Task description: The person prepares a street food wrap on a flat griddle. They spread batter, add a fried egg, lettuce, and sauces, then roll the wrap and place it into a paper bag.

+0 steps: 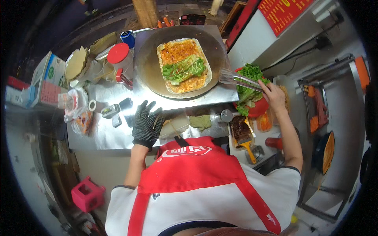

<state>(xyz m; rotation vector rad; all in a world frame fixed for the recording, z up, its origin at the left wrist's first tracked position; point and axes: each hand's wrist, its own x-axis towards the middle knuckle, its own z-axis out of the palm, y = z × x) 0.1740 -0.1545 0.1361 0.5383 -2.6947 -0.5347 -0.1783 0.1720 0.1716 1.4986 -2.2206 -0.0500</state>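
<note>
A square sauced flatbread (178, 50) lies on the round griddle (147, 85). Across its lower half sits a pile of green lettuce (186, 69) streaked with thin pale sauce. My right hand (274, 96) grips metal tongs (248, 82), whose tips hang between the griddle's right edge and a red bowl (260, 109) of curly lettuce (251, 72). A black dotted glove covers my left hand (147, 124). Its fingers are spread and hold nothing, near the front edge of the steel griddle stand (184, 103).
Right of me are a tray of dark sauce (240, 128) with a yellow-handled brush (247, 147), a metal shaker (226, 116) and shredded orange food (263, 122). At left stand a red-lidded container (118, 53), a tape roll (92, 105) and bagged food (82, 122). A pink stool (88, 194) is on the floor.
</note>
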